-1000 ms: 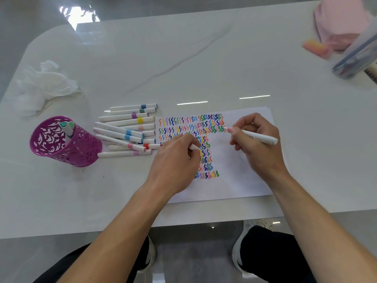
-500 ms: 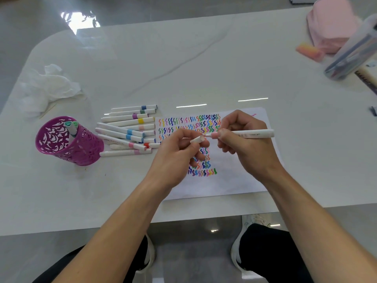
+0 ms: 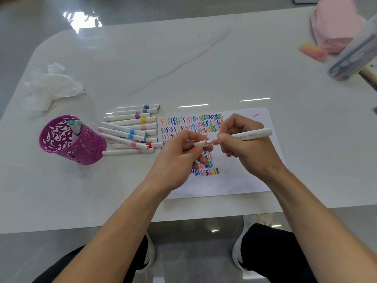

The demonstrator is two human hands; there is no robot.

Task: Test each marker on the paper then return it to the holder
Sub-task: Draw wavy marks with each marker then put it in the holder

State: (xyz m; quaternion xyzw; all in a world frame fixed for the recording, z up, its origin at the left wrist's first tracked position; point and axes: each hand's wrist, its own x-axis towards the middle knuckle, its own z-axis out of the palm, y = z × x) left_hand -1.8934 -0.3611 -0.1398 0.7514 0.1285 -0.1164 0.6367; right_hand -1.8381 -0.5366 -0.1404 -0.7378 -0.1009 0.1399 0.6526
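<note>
Head view: at centre frame the right hand [image 3: 251,152] grips a white marker [image 3: 251,134] near its pink end, above the paper [image 3: 244,180] of coloured squiggles. The left hand [image 3: 179,158] pinches the white cap [image 3: 201,143] against that end. Left of the paper, loose markers [image 3: 130,129] lie on the bench [image 3: 204,68], beside the purple holder [image 3: 69,139] at mid-left

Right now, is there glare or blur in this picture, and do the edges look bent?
Head view: a bright reflection glares top left; two light streaks lie on the table above the paper; the pink bundle and clear tube top right are blurred; the table's edges bow; the marker looks sharp.
</note>
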